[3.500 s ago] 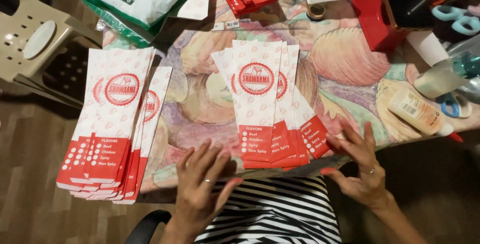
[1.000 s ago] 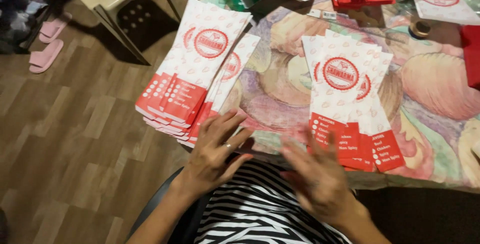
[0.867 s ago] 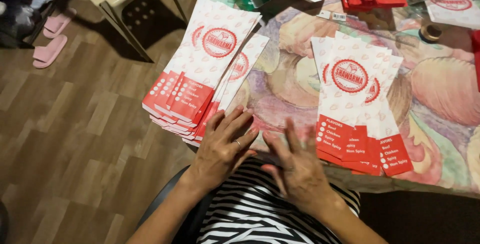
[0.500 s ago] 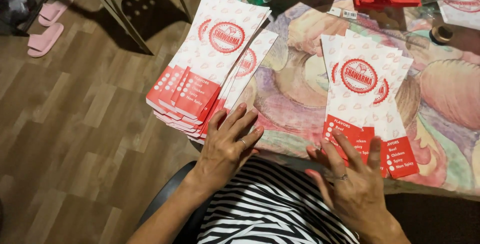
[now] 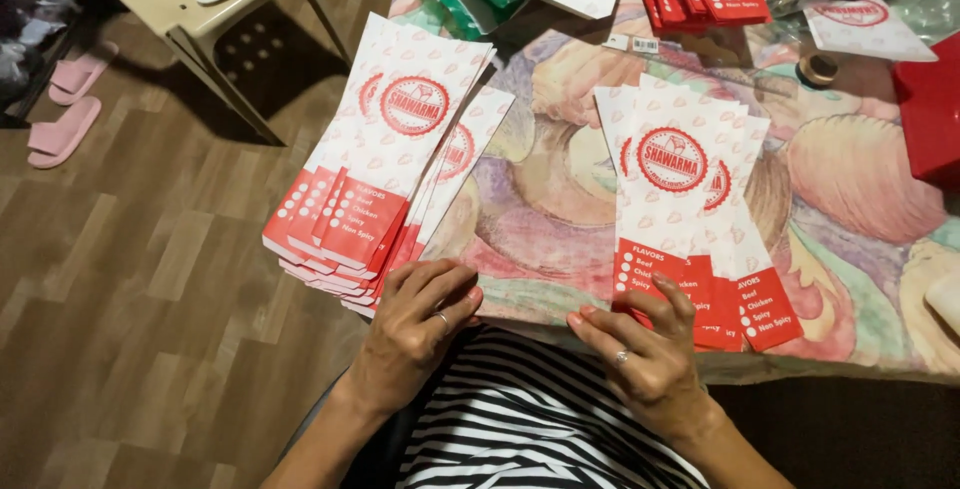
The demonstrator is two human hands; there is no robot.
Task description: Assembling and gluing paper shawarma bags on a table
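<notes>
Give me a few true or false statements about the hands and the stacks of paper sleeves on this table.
1. The right hand touches the near end of the right stack of sleeves. True.
2. The left hand holds a pair of scissors. False: it holds nothing and rests at the near end of the left stack.
3. Both stacks are fanned out. True.
4. The table cover is plain white. False: it has a colourful pattern.
5. Pink slippers lie on the floor. True.
</notes>
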